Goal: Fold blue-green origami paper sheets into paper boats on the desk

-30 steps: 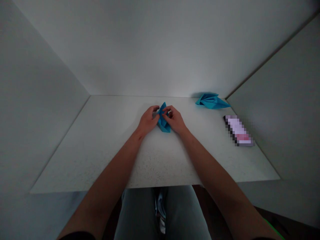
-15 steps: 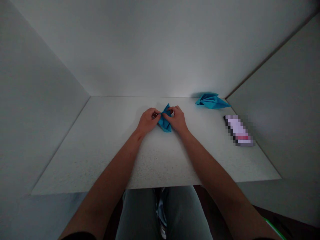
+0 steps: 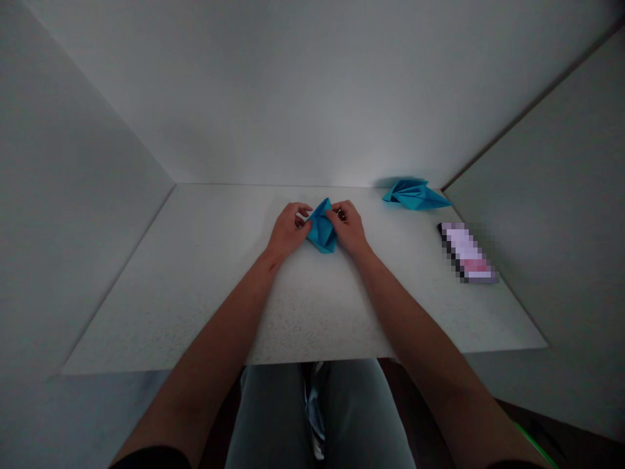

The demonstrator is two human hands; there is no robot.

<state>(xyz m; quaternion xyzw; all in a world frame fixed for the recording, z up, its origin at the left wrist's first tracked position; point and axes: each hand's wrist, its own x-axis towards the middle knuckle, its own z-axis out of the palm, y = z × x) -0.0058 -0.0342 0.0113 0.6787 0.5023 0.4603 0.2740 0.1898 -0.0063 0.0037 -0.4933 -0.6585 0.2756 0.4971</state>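
Between my hands, over the middle of the white table, is a folded piece of blue paper (image 3: 322, 233) with a pointed top and creased flaps. My left hand (image 3: 289, 229) pinches its left edge between thumb and fingers. My right hand (image 3: 349, 228) grips the right side, the thumb lying on the front face and the fingers curled behind. The fingertips behind the paper are partly hidden.
A second blue folded paper piece (image 3: 415, 195) lies at the back right, against the rear wall. In front of it, near the right wall, rests a phone (image 3: 466, 253) with a blurred screen. White walls enclose the table (image 3: 195, 280) at left, back and right.
My thumbs have moved apart, away from the paper's middle towards its sides. More of its front face shows, and the folds look more spread. The other paper and phone lie where they were.
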